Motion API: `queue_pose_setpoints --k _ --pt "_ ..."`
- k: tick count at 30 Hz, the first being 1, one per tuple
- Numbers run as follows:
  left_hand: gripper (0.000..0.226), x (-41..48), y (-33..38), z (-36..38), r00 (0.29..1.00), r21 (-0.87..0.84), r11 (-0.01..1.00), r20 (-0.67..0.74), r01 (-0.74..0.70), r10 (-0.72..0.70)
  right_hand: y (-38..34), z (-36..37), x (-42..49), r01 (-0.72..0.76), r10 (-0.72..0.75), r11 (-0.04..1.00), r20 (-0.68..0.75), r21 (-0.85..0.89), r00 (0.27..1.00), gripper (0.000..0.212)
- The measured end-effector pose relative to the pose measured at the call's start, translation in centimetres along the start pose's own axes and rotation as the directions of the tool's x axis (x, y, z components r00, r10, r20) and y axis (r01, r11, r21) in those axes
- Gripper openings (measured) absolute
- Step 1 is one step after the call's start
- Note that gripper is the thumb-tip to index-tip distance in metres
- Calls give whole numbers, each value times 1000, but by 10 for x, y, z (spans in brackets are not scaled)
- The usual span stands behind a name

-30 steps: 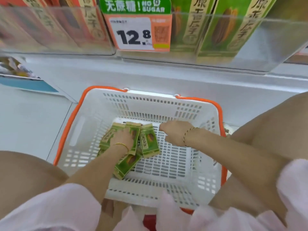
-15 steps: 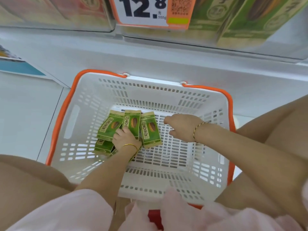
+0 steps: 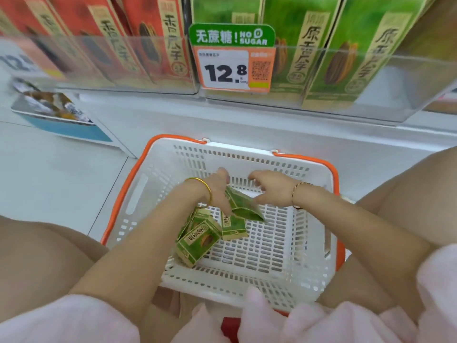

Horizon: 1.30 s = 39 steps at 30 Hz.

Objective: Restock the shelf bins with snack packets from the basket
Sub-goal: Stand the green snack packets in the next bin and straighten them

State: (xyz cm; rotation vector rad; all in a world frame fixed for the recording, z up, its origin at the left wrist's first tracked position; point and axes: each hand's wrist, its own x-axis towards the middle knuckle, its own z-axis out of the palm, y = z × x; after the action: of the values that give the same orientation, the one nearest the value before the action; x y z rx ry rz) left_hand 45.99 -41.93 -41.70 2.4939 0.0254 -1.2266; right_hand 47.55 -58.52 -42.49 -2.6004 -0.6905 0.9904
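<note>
bright, even light | soft shadows | motion blur | wide-angle bending at edges

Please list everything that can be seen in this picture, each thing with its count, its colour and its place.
basket: one, white with orange rim, on the floor
lifted packet: one, green, above the basket bottom, in the left hand
loose packets: at least three, green, lying in the basket's left part
shelf bins: two, clear, above the basket
red packets: several, red, upright in the left bin
green shelf packets: several, green, upright in the right bin
price tag: one, orange, white and green, "12.8", on the bin fronts
bangle: one, gold, left wrist
bracelet: one, gold and dark, right wrist
left hand: grips the lifted packet
right hand: fingers spread, beside that packet; contact unclear
</note>
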Motion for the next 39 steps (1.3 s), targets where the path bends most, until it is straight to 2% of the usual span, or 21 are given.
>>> queue_pose_setpoints --k 2,5,7,8,10,12,14,16,17,18,20,21,22,25,28,30,32,35,39 --pt "73 -30 13 -19 992 41 993 71 -110 107 0 -14 -10 45 -48 994 32 100 998 81" --pt "73 -64 25 -39 960 9 962 81 -272 270 7 -34 -24 71 -126 939 142 337 982 95" --pt "72 -83 33 -48 928 -38 929 52 -368 370 11 -45 -35 76 -186 853 165 516 969 88" --pt "72 -92 37 -53 911 -63 910 38 -409 412 13 -50 -42 94 -226 801 154 591 962 73" --pt "73 -107 46 -63 878 -122 873 11 -473 478 12 -60 -57 155 -276 723 77 673 958 42" --pt "81 -122 57 -73 850 -159 837 -37 -524 525 12 -71 -76 224 -284 659 -39 718 958 27" --pt "95 -135 70 -83 832 -191 810 -103 -554 544 14 -84 -96 285 -256 583 -161 761 953 25" --pt "100 -147 85 -92 812 -284 762 -150 -582 564 17 -98 -115 352 -196 538 -292 766 936 33" --pt "91 -151 96 -96 803 -324 738 -169 -592 571 18 -106 -126 390 -157 523 -364 758 918 38" --pt "73 -155 109 -99 796 -327 727 -198 -604 572 18 -114 -137 430 -119 504 -433 749 893 42" --pt "32 -158 137 -107 751 -229 723 -322 -652 576 18 -128 -156 509 -22 483 -571 713 821 44" --pt "18 -159 151 -111 714 -181 712 -391 -678 581 18 -135 -165 543 33 501 -642 674 766 41" --pt "14 -159 164 -116 674 -145 696 -448 -703 587 19 -143 -173 571 77 533 -708 624 702 38" --pt "20 -164 198 -129 542 -31 639 -561 -769 626 25 -167 -198 611 116 653 -856 448 504 25" --pt "20 -169 224 -142 394 93 591 -661 -802 639 30 -192 -217 556 90 792 -949 253 304 22" --pt "19 -164 235 -150 325 129 570 -711 -812 623 33 -206 -220 500 61 850 -974 165 217 27" --pt "19 -154 242 -155 256 201 579 -750 -791 610 36 -214 -215 453 36 885 -985 110 169 31" --pt "21 -140 249 -157 181 267 597 -792 -756 583 42 -220 -203 385 24 919 -989 80 147 35" --pt "23 -131 253 -162 166 237 593 -823 -770 544 47 -229 -196 393 23 917 -992 71 125 32"
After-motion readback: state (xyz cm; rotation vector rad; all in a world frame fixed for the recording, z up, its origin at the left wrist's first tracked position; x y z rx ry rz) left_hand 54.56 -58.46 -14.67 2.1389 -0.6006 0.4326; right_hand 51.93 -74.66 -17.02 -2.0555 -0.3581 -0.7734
